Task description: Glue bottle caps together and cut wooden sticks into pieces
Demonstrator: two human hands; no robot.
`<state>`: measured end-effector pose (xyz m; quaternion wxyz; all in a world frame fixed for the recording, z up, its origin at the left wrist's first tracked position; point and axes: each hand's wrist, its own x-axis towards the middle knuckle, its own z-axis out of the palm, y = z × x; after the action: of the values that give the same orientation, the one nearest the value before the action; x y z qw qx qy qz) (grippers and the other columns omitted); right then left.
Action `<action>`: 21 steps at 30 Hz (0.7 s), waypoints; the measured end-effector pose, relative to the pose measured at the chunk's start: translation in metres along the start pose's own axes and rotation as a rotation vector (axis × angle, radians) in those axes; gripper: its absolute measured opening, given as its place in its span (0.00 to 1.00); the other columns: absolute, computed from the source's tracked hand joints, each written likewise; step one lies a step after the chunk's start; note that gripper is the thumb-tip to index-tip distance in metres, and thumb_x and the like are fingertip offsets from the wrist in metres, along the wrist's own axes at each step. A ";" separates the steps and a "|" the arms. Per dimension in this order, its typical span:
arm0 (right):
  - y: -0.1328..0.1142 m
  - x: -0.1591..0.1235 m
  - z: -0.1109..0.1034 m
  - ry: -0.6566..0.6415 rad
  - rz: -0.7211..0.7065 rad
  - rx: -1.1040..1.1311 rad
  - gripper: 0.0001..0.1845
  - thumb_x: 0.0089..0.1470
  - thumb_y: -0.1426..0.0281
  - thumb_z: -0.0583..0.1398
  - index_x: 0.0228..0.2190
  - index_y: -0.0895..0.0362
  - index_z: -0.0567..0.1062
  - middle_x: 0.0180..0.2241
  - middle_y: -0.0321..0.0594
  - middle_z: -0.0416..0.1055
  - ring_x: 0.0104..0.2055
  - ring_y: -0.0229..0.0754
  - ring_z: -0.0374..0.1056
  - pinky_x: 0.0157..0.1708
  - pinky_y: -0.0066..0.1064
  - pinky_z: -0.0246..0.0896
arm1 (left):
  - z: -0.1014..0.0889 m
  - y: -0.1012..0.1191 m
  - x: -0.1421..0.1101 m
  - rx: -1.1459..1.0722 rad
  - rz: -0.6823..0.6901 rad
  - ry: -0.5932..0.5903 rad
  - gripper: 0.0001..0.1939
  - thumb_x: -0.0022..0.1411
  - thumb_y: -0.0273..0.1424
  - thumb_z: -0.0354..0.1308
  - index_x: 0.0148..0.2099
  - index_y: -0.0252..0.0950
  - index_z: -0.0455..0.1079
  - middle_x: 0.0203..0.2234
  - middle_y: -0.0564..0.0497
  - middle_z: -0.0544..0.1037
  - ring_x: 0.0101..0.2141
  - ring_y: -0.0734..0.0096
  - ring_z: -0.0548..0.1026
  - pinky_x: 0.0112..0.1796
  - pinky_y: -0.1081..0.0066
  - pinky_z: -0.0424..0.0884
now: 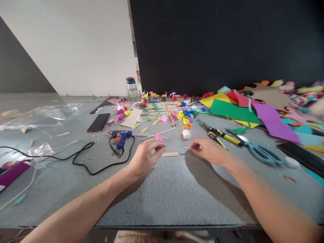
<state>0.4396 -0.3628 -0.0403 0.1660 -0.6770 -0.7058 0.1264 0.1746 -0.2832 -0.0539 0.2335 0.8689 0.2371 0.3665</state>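
My left hand (146, 156) rests on the grey table (164, 192) with its fingers curled together, fingertips touching the left end of a bundle of short wooden sticks (170, 154) lying flat. A small pink piece (159, 137) sits just behind that hand. My right hand (209, 151) is to the right of the sticks, fingers pinched on a thin wooden stick (187, 147) whose tip pokes out to the left. A white bottle cap (186, 134) stands between and behind the two hands.
A blue hot glue gun (122, 138) with a black cord (101, 162) lies left of my hands. Yellow-handled pliers (219, 133) and blue scissors (258, 150) lie on the right. Coloured caps (186, 118), sticks and paper sheets (235, 111) crowd the back. A dark phone (98, 122) lies at left.
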 end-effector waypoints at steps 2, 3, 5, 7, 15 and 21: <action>-0.014 -0.004 -0.002 -0.012 -0.059 0.085 0.04 0.56 0.69 0.59 0.30 0.54 0.74 0.30 0.37 0.76 0.32 0.41 0.71 0.32 0.32 0.61 | 0.004 0.009 -0.002 -0.079 -0.052 -0.041 0.05 0.66 0.30 0.61 0.43 0.36 0.77 0.31 0.51 0.79 0.33 0.70 0.75 0.38 0.69 0.70; -0.022 -0.006 -0.002 -0.027 -0.092 0.144 0.04 0.57 0.69 0.58 0.31 0.54 0.74 0.31 0.36 0.76 0.33 0.40 0.71 0.33 0.31 0.63 | 0.006 0.014 -0.003 -0.109 -0.078 -0.073 0.07 0.65 0.32 0.62 0.44 0.36 0.76 0.31 0.51 0.79 0.32 0.70 0.75 0.36 0.70 0.69; -0.039 -0.011 -0.002 -0.067 -0.156 0.282 0.04 0.57 0.70 0.58 0.32 0.54 0.74 0.31 0.35 0.76 0.34 0.39 0.71 0.35 0.31 0.65 | 0.010 0.023 -0.006 -0.133 -0.101 -0.160 0.07 0.66 0.34 0.61 0.41 0.36 0.76 0.28 0.52 0.77 0.29 0.72 0.72 0.32 0.71 0.66; -0.051 -0.014 0.000 -0.107 -0.195 0.404 0.04 0.56 0.71 0.59 0.32 0.54 0.75 0.31 0.36 0.76 0.34 0.40 0.71 0.36 0.32 0.65 | 0.011 0.030 -0.007 -0.128 -0.104 -0.246 0.12 0.69 0.34 0.57 0.33 0.35 0.74 0.24 0.54 0.74 0.26 0.74 0.68 0.30 0.72 0.62; -0.024 -0.006 -0.001 0.068 0.007 0.897 0.16 0.60 0.57 0.59 0.35 0.57 0.79 0.29 0.39 0.76 0.28 0.38 0.68 0.32 0.34 0.65 | 0.007 0.024 -0.005 -0.411 -0.371 -0.221 0.16 0.68 0.36 0.51 0.32 0.35 0.73 0.20 0.55 0.67 0.23 0.75 0.64 0.25 0.73 0.59; -0.030 -0.009 0.007 -0.133 -0.064 0.874 0.16 0.56 0.55 0.64 0.32 0.57 0.78 0.28 0.38 0.74 0.27 0.38 0.66 0.29 0.33 0.61 | 0.008 0.025 -0.008 -0.365 -0.356 -0.254 0.18 0.69 0.40 0.51 0.34 0.34 0.74 0.22 0.55 0.67 0.24 0.75 0.63 0.26 0.73 0.57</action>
<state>0.4094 -0.3727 -0.0346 0.3946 -0.5114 -0.6158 0.4511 0.1817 -0.3097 -0.0490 0.4745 0.7961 0.2852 0.2445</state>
